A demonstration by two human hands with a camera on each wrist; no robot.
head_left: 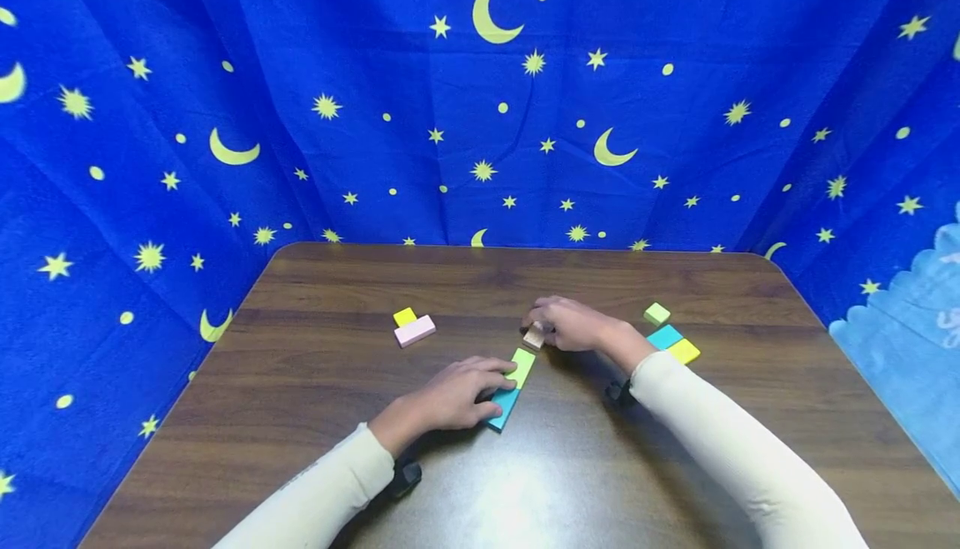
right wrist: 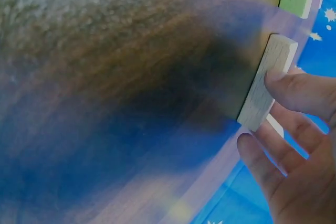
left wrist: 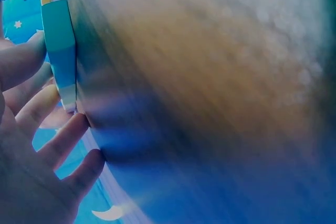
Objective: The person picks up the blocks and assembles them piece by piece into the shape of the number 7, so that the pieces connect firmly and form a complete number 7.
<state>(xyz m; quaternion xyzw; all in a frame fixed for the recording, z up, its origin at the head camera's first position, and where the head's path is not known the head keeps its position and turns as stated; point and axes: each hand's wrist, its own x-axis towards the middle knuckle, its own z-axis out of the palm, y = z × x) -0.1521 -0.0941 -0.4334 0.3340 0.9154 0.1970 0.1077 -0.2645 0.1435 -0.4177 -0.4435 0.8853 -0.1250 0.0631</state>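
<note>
My right hand point(head_left: 573, 324) pinches a plain wooden block point(head_left: 533, 337) on the table, thumb against its near long face in the right wrist view and fingers behind it. Just short of that block lies a light green block point(head_left: 523, 361), a small gap between them. A teal block point(head_left: 506, 411) continues the row end to end toward me. My left hand point(head_left: 453, 395) rests at these two, its extended fingers reaching over the green one and its thumb touching the teal one. Two of its fingertips come down on the tabletop in the left wrist view.
On the left, a yellow block point(head_left: 405, 316) lies against a pale pink block point(head_left: 415, 331). Beyond my right wrist are a small green block point(head_left: 657, 313), a flat teal block point(head_left: 664, 337) and a yellow block point(head_left: 684, 352). A blue star-patterned curtain point(head_left: 390, 166) borders the wooden table point(head_left: 337, 282).
</note>
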